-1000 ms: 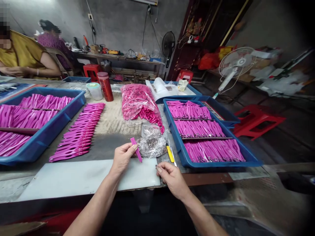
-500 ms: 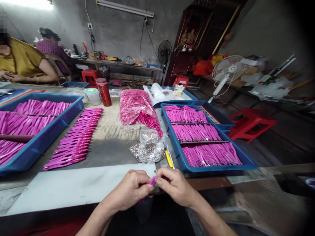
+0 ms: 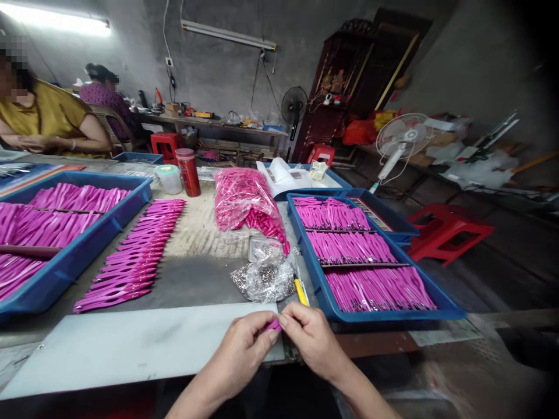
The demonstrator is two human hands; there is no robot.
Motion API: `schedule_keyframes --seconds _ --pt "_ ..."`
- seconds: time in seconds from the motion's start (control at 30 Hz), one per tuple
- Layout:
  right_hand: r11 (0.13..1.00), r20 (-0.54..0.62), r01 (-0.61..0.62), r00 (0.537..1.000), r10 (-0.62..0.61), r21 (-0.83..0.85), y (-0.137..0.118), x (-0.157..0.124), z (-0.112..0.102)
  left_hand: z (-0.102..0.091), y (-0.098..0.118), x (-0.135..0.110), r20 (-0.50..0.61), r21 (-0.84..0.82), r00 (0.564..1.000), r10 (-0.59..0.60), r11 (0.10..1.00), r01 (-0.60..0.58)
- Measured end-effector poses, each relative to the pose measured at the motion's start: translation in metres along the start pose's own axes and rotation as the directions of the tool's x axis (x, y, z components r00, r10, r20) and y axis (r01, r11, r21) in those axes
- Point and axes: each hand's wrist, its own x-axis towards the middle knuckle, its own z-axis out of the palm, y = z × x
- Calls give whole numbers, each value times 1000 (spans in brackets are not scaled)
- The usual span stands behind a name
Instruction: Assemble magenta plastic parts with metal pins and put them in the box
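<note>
My left hand (image 3: 244, 349) is closed in a pinch around a magenta strap (image 3: 274, 326); only a short bit of it shows between thumb and fingers. Thumb and forefinger of my right hand (image 3: 312, 337) pinch at the strap's right end, where any small part is hidden. Both hands are over the front edge of a pale board (image 3: 144, 343). Beyond them lies a clear plastic bag of small metal parts (image 3: 267, 279), beside a yellow-handled tool (image 3: 300, 292). A row of magenta straps with darker red ends (image 3: 133, 256) lies further left.
A blue tray (image 3: 349, 314) of magenta straps in sections stands right, another blue tray (image 3: 82, 247) left. Behind are a bag of pink pieces (image 3: 247, 195), a red tumbler (image 3: 188, 173) and a lidded tub (image 3: 169, 179). A person in yellow (image 3: 56, 119) sits far left.
The view has tilted up slightly, so the scene sits lower. My hands stay together at the strap; the left has turned a little and covers more of it.
</note>
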Motion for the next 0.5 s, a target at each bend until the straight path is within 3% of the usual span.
schedule_keyframes --seconds 0.13,0.23,0.33,0.5 --pt "991 -93 -78 992 88 105 3 2 10 16 -5 0 -194 185 973 124 979 -88" --pt "978 -120 -103 985 126 181 5 4 17 23 -13 1 -258 456 921 294 877 -152" --pt "963 -114 -124 981 155 239 8 7 21 23 -20 1 -236 659 872 429 730 -181" --pt "950 -107 -139 979 174 278 13 9 27 16 -25 2 -159 759 873 462 623 -191"
